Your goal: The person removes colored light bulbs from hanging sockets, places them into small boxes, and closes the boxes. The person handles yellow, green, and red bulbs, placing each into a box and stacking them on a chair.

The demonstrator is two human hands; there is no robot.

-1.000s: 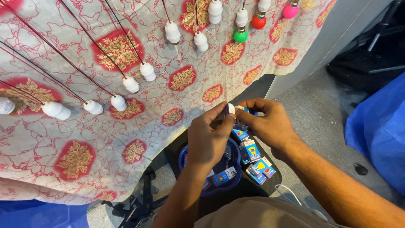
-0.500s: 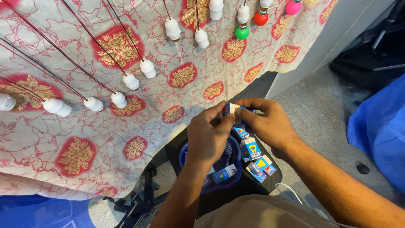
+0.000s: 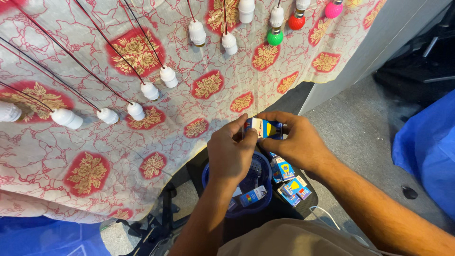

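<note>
Left hand [image 3: 231,152] and right hand [image 3: 296,141] both grip a small blue-and-white cardboard box [image 3: 265,128] above a blue plastic basket [image 3: 258,173].

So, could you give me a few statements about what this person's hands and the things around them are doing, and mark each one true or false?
1. Both hands hold one small box. True: the left hand and right hand grip the small blue and white box between them.
2. The blue basket sits on top of the patterned cloth. False: the blue basket stands below the hands, beside the patterned cloth, not on it.
3. More small boxes lie to the right of the basket. True: several small boxes lie there.
4. All the bulbs on the cloth are white. False: besides the white bulbs, there is a green bulb, a red bulb and a pink bulb.
</note>
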